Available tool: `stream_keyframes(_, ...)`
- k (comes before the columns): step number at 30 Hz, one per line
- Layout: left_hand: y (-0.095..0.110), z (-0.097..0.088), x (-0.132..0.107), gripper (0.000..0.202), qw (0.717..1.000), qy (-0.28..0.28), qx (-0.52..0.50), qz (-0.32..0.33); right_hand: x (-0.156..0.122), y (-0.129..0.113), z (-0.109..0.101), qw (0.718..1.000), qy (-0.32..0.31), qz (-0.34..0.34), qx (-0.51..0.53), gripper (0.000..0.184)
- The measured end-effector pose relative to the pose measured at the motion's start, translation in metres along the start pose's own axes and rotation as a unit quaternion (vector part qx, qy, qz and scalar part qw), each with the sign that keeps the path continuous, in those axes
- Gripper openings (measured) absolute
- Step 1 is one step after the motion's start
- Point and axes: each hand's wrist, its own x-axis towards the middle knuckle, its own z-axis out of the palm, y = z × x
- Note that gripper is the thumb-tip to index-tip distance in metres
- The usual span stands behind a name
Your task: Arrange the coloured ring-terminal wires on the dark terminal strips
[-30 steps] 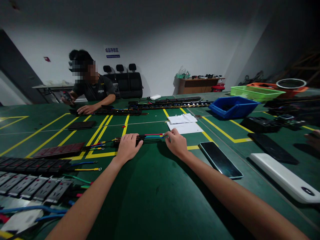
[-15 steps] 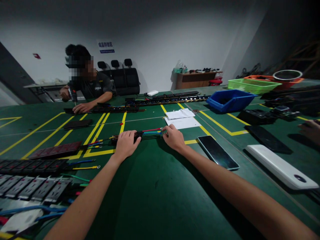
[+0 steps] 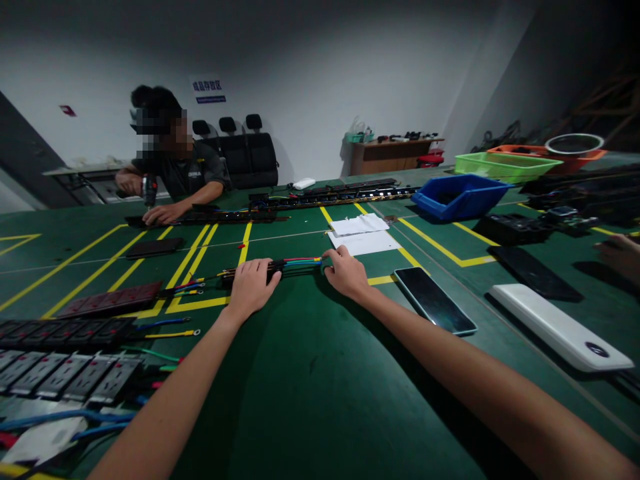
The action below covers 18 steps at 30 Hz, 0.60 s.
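wire bundle (image 3: 295,263), red, green and blue strands, lies left of the phone (image 3: 434,300); left hand (image 3: 250,283) presses its black end, right hand (image 3: 345,272) pinches the other; bare mat nearer.

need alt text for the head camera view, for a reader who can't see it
Both hands rest on a bundle of coloured wires on a green table: left hand, right hand. A phone lies to the right.
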Motion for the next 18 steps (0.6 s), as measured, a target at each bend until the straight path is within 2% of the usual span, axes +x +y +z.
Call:
stream_keyframes(4, 0.0, -0.0002, -0.0002, 0.051, 1.0, -0.001, 0.0, 0.001, 0.0004, -0.0001, -0.0003, 1.0, -0.015, -0.004, 0.0, 0.032)
stream_keyframes(9, 0.0002, -0.0005, 0.0005, 0.051, 1.0, 0.004, 0.007, 0.002, 0.0002, 0.0016, 0.0029, 0.999, 0.033, -0.004, 0.031, 0.039)
stream_keyframes(13, 0.0003, -0.0007, 0.0006, 0.051, 1.0, 0.001, 0.008, 0.003, 0.0012, 0.0045, 0.0069, 0.998, 0.058, 0.004, 0.034, 0.031)
stream_keyframes(18, 0.0008, -0.0018, 0.0002, 0.051, 1.0, -0.003, 0.006, 0.001, 0.0012, 0.0081, 0.0091, 0.993, 0.085, -0.04, 0.074, 0.034)
